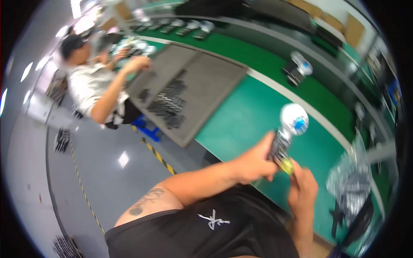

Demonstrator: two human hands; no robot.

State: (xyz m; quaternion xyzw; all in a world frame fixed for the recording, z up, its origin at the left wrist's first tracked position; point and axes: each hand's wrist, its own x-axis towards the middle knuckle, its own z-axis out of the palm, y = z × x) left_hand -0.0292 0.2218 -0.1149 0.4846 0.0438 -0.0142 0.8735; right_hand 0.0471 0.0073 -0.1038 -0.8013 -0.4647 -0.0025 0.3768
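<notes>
Right of the frame's centre, above the green tabletop (241, 112), the left hand (254, 162) wraps its fingers around a white-headed device (282, 141); the right hand's (304, 185) fingers pinch the yellow piece (287, 165) at its lower end.

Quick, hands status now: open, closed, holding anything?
Left hand: closed, holding the white-headed device by its dark body.
Right hand: fingers at the yellow piece below it; too blurred to tell if gripping.

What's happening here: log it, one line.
left hand: holding white-headed device | right hand: at yellow piece by device's lower end | tray on green bench: dark parts inside
</notes>
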